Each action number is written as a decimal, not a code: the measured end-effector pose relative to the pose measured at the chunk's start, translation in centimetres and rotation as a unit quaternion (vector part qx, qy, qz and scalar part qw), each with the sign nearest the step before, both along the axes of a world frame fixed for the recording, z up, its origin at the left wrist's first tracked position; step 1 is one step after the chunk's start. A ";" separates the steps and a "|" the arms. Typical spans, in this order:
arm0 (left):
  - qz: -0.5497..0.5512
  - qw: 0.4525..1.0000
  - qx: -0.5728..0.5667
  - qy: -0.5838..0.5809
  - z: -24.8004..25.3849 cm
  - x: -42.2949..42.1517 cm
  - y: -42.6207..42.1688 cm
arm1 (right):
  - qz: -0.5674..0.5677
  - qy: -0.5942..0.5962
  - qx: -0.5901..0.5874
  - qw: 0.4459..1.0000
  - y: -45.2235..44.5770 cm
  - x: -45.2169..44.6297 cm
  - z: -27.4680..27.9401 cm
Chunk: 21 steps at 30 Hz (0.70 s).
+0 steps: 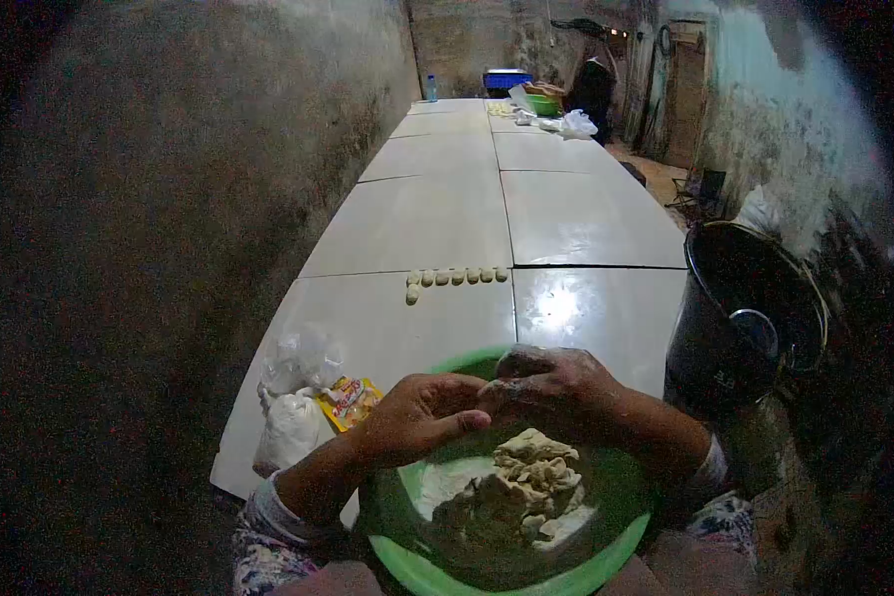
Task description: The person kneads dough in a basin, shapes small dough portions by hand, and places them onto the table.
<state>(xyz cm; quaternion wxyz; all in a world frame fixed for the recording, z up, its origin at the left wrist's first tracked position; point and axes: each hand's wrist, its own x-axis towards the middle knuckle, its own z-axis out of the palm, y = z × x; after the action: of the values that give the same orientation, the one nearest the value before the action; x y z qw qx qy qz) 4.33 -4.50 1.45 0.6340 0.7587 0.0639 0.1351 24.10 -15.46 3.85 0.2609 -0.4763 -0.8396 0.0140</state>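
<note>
A green basin [616, 556] stands in front of me, with a lumpy mass of pale dough [536, 472] and loose white flour [447, 487] inside. Above the dough, my left hand [432, 412] and my right hand [556, 382] meet near the basin's far rim. The left fingers curve toward the right hand, its thumb pointing across. Flour coats the bent fingers of my right hand. Whatever lies between the two hands is hidden. Farther up the table, several small dough pieces [457, 277] form a row, with one piece [412, 295] just below its left end.
A bag of white powder [290, 429] and a yellow packet [350, 400] lie left of the basin on the white tabletop [407, 223]. A large black bucket [700, 338] stands at the right. Far off are a blue crate [507, 79], a green bowl [543, 104] and a person [593, 94].
</note>
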 end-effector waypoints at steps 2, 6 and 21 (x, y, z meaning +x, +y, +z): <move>0.018 1.000 -0.001 -0.003 0.2 0.0 -0.3 | -0.002 0.015 -0.006 1.000 0.0 0.0 -0.1; 0.016 0.997 0.068 0.025 0.6 -0.3 -0.2 | 0.002 0.002 -0.010 1.000 -0.5 -0.5 1.2; -0.037 0.980 0.197 0.009 -0.4 0.0 0.2 | 0.008 -0.022 0.046 0.999 0.1 0.0 -0.4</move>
<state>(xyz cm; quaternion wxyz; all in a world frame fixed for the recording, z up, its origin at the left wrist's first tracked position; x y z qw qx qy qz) 4.29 -4.33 1.04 0.4765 0.8716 0.0132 0.1148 24.08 -15.33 3.49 0.2639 -0.4567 -0.8489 -0.0333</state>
